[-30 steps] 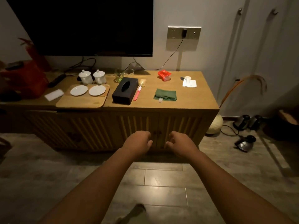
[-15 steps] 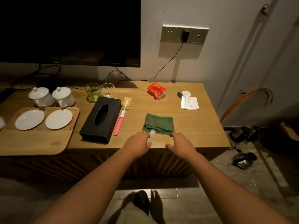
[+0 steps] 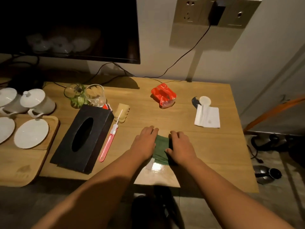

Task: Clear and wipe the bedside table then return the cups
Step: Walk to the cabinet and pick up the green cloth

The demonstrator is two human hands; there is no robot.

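Note:
A folded green cloth [image 3: 160,150] lies near the front edge of the wooden table [image 3: 214,154]. My left hand [image 3: 145,144] rests on its left side and my right hand [image 3: 180,147] on its right side, fingers curled over the cloth's edges. Two lidded white cups [image 3: 37,100] stand at the far left behind a wooden tray [image 3: 24,169] bearing two white saucers [image 3: 31,133]. A green glass [image 3: 75,95] and a clear glass [image 3: 96,95] stand behind a black tissue box [image 3: 84,138].
A pink-handled brush [image 3: 109,139] with a yellow sponge head lies beside the tissue box. A red packet [image 3: 163,95] and a white napkin [image 3: 208,117] with a small lid sit at the back right. A dark TV hangs above; a cable runs from the wall socket.
I have come close to the table. Both hands moved forward from in front of the cabinet and landed on the green cloth.

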